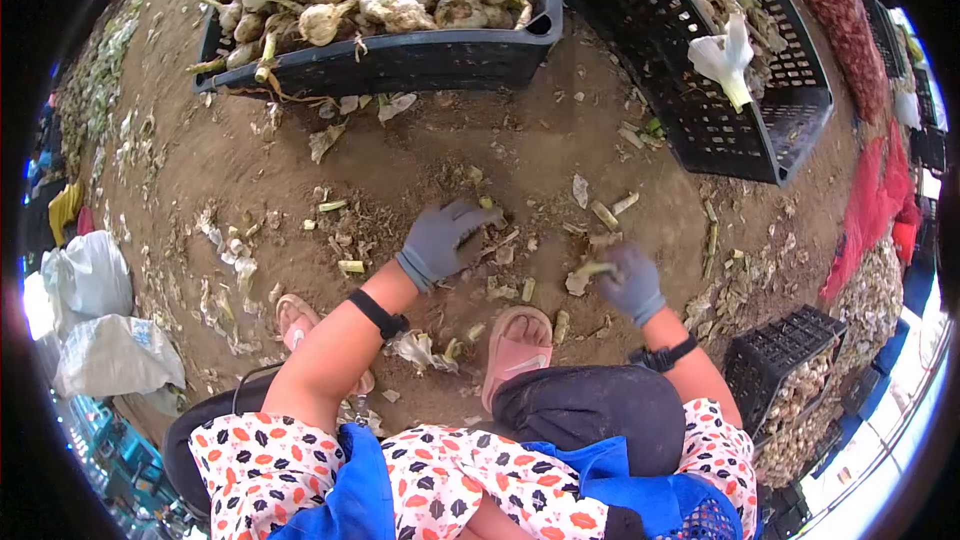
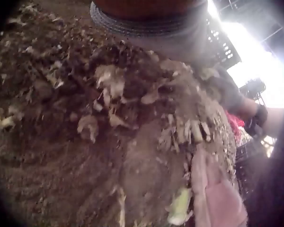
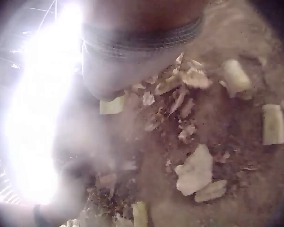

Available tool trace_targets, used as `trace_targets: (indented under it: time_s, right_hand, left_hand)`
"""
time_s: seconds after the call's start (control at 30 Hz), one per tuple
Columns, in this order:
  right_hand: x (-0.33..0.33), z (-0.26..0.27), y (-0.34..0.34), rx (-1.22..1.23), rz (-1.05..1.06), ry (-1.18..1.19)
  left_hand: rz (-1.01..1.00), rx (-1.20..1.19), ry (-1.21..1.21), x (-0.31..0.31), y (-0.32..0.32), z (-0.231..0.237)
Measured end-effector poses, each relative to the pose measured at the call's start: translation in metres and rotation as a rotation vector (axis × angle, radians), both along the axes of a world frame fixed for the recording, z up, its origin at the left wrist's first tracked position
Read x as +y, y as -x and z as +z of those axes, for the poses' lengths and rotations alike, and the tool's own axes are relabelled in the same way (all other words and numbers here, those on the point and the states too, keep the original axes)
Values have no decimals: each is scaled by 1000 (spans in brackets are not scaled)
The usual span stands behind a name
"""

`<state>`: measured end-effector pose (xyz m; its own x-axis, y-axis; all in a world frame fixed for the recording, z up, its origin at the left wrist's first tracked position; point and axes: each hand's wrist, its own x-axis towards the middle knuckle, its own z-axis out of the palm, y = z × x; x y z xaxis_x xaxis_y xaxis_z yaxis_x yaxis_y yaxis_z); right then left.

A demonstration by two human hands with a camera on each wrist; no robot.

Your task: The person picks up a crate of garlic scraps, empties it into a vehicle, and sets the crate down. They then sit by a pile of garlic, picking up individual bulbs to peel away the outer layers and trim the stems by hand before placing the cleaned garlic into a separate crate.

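My left hand (image 1: 440, 243), in a grey glove, is low over the littered dirt floor, fingers stretched to the right. Near its fingertips lies a short garlic stem piece (image 1: 487, 202) among dry scraps. Opposite it, the right hand (image 1: 632, 283), also in a grey glove, pinches a pale garlic stem piece (image 1: 600, 268) at its fingers. Papery skin (image 1: 578, 282) lies just beside that piece. The right wrist view has a cut stem piece (image 3: 112, 105) right at the glove's edge, and loose skin (image 3: 196, 170) on the soil.
A black crate (image 1: 400, 62) heaped with garlic bulbs stands ahead. To its right, a tilted black crate (image 1: 700, 130) holds peelings and a pale stalk (image 1: 728, 60). A smaller crate (image 1: 765, 365) and red mesh sacking (image 1: 860, 220) are at the right. Pink sandals (image 1: 518, 355) are below the hands.
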<state>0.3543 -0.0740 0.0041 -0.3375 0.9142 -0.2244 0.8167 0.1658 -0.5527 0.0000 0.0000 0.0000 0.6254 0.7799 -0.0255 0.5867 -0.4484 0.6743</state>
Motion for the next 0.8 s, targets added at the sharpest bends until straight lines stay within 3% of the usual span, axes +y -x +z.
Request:
trace_targets:
  time_s: [0.07, 0.13, 0.2, 0.27, 0.37, 0.47, 0.5, 0.57, 0.63, 0.7, 0.8]
  right_hand:
    - [-26, 12, 6, -8, 10, 111]
    - [-51, 35, 9, -178, 143, 444]
    - [-65, 24, 23, -131, 145, 302]
    - [-76, 13, 33, -81, 198, 143]
    - [-78, 11, 43, -209, 256, 156]
    - [-66, -2, 30, -237, 249, 184]
    - [-60, -5, 27, -233, 246, 184]
    - [-39, -13, 20, -289, -2, 168]
    - [3, -4, 5, -342, -105, -130]
    - [51, -7, -21, -282, -225, -278]
    - [124, 25, -24, -542, -231, -139]
  left_hand:
    - [50, 51, -89, 10, 1, 4]
    - [38, 54, -3, 8, -22, 11]
    - [31, 79, 35, 15, -36, 10]
    - [-112, 132, -357, 8, -48, 2]
    - [-247, 190, -313, -10, -43, -15]
    - [-225, 149, -190, -15, -34, -38]
    - [-230, 153, -190, -14, -31, -38]
    - [-193, 143, -231, -7, -28, -37]
    - [-153, 158, -119, 1, -32, -26]
    - [-116, 175, -15, 11, -38, -14]
    - [13, 133, 24, 24, -46, 0]
